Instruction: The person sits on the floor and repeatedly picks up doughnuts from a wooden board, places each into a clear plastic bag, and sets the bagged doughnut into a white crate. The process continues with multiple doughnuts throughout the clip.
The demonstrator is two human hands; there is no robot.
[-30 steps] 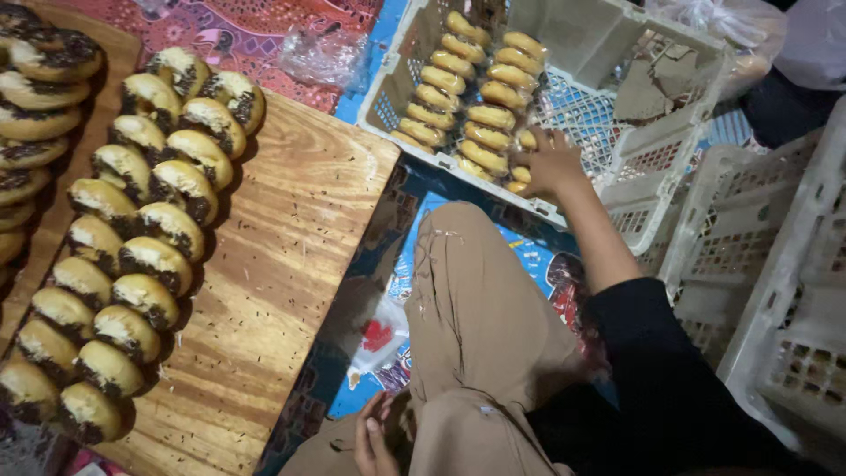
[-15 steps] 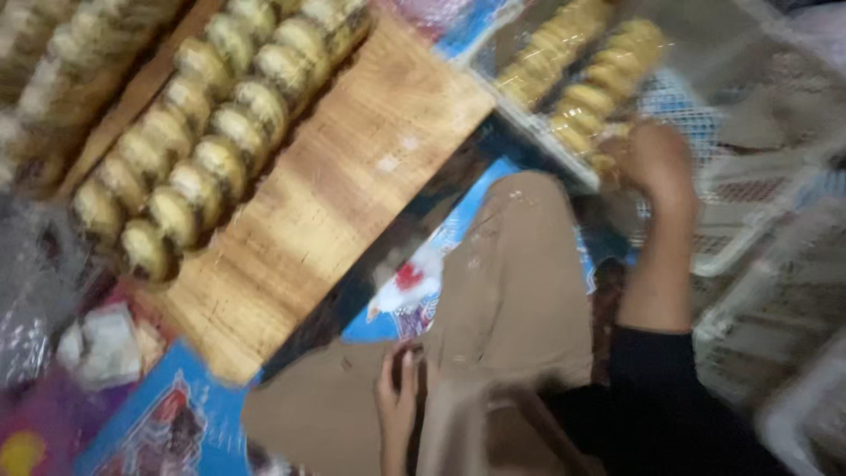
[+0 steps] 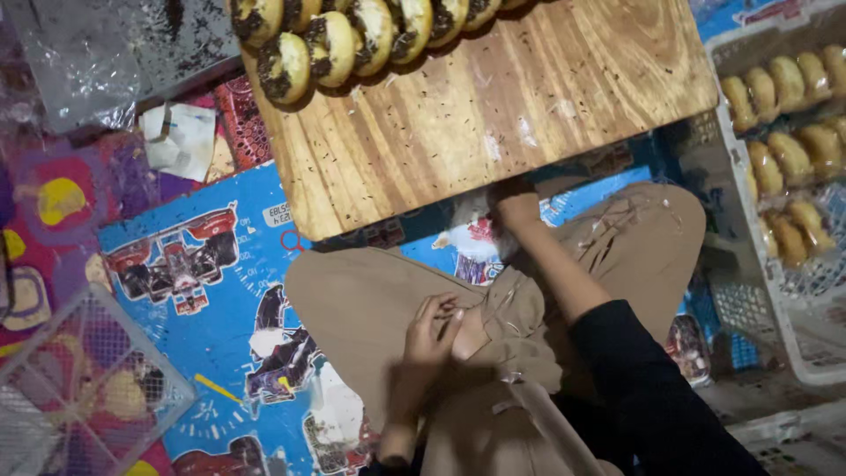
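Note:
I sit cross-legged in tan trousers on a blue printed mat (image 3: pixel 207 291). My right hand (image 3: pixel 515 210) reaches down under the near edge of a wooden board (image 3: pixel 493 115), fingers curled on a crumpled white plastic wrapper (image 3: pixel 471 231); whether it grips it is unclear. My left hand (image 3: pixel 432 328) rests on my lap, fingers loosely bent, holding nothing. Chocolate-sprinkled round pastries (image 3: pixel 352 31) line the far edge of the board.
A white plastic crate (image 3: pixel 758 291) at the right holds rows of golden pastries (image 3: pixel 789 132). A clear plastic sheet (image 3: pixel 79 62) lies at the upper left, a mesh crate corner (image 3: pixel 79 388) at the lower left. Sprinkle crumbs dot the board.
My right hand left the crate of pastries and came down to the wrapper beneath the board's edge. The view swung left and down, so the board now lies across the top.

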